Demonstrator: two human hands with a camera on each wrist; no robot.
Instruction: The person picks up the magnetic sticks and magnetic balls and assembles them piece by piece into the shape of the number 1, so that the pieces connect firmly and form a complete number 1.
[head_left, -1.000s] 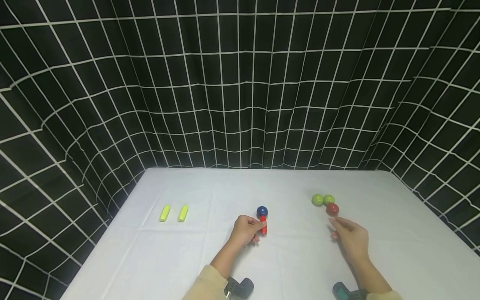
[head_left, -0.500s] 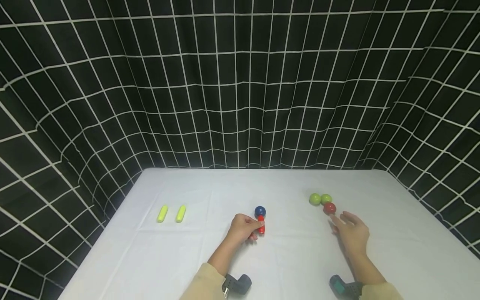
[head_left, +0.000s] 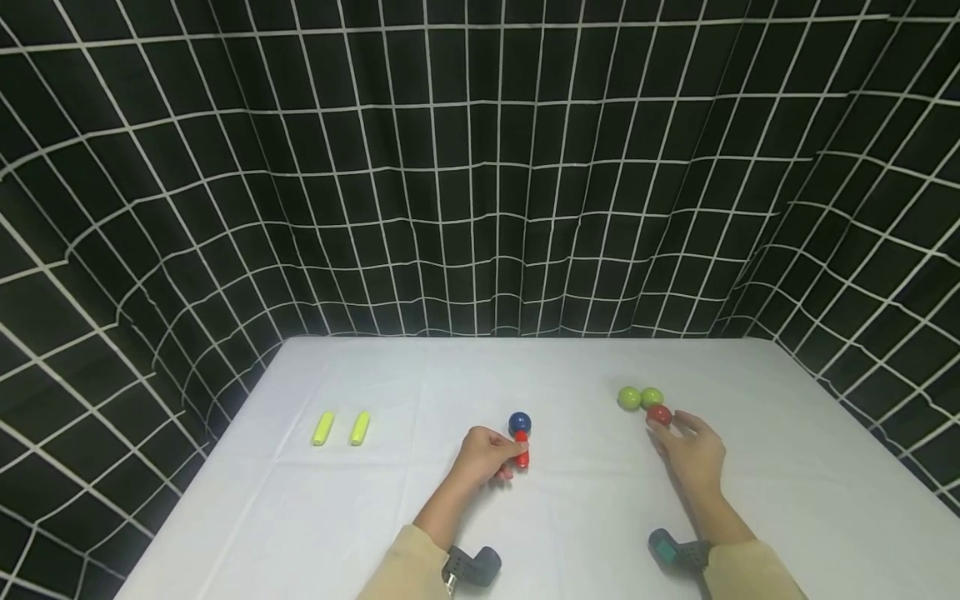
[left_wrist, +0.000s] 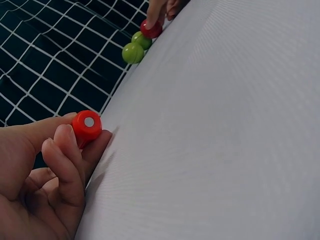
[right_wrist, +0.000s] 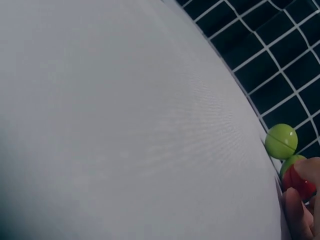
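Note:
My left hand [head_left: 482, 457] pinches a red magnetic rod [head_left: 522, 457] between thumb and fingers. In the left wrist view, the red rod [left_wrist: 86, 129] points its near end at the camera, with a small silvery disc in it. A dark blue ball [head_left: 520, 423] touches the rod's far end. Off to the right, my right hand [head_left: 696, 457] has thumb and fingers around a red ball [head_left: 659, 414]. The right wrist view shows fingertips covering part of that red ball [right_wrist: 295, 184]. Two green balls [head_left: 629, 398] lie against each other just behind it.
Two yellow rods [head_left: 360, 428] lie side by side on the left of the white-covered table [head_left: 420, 375]. A black curtain with a white grid [head_left: 495, 192] rises behind the table and along both sides. Each wrist wears a dark camera strap [head_left: 476, 567].
My right hand has moved forward and slightly left, and its thumb and fingers have closed around the red ball. The left hand keeps its grip on the red rod.

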